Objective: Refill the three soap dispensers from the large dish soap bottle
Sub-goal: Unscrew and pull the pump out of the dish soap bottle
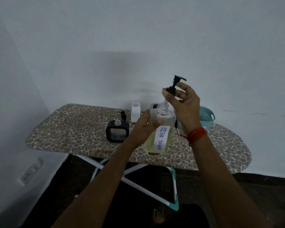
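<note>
Two hands work above the worktop [69, 129]: left hand [144, 124] grips the bottle [160, 134], tilted; right hand [182, 99] pinches the pump [173, 87], lifted clear. Soap may drip from the pump tube or spill from the open, tilted neck.

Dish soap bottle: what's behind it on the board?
Behind the bottle a black dispenser peeks out, mostly covered. The white dispenser and teal basket flank it. Anything else there is hidden.

Bare forearms, red thread bracelet [197, 134] wound round the right wrist.
</note>
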### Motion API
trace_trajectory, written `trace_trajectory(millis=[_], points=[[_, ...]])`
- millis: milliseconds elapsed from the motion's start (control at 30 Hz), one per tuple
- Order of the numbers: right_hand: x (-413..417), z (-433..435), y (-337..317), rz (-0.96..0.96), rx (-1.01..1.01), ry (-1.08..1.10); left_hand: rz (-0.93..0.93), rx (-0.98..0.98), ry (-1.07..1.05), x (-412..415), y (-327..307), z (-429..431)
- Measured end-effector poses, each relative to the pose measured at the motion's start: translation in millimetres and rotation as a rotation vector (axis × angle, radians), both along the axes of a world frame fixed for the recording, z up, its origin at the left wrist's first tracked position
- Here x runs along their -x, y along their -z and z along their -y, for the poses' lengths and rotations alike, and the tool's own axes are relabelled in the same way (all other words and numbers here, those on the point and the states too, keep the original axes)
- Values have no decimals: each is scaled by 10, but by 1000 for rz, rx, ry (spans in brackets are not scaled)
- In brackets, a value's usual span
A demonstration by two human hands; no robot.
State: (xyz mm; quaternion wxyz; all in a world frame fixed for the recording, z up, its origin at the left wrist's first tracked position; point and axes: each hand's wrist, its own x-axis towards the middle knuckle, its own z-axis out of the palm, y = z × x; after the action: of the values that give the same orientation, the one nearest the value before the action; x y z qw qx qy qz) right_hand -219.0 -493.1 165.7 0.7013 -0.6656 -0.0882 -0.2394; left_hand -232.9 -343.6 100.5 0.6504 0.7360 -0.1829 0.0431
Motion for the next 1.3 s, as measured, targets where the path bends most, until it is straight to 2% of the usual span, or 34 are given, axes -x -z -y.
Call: trace_trajectory(millis=[233,400,567,767,1300], points=[[-7,104,-436,92,116,-84,33,-72,16,34,112,-78],[-8,131,-673,166,261,-25,13,-21,47,5,147,-75],[22,149,-763,207,191,64,-27,59,83,-2,161,-51],[42,144,-779,240,216,176,-31,80,109,27,154,-20],[90,167,-837,249,184,197,-24,109,126,12,164,-38]])
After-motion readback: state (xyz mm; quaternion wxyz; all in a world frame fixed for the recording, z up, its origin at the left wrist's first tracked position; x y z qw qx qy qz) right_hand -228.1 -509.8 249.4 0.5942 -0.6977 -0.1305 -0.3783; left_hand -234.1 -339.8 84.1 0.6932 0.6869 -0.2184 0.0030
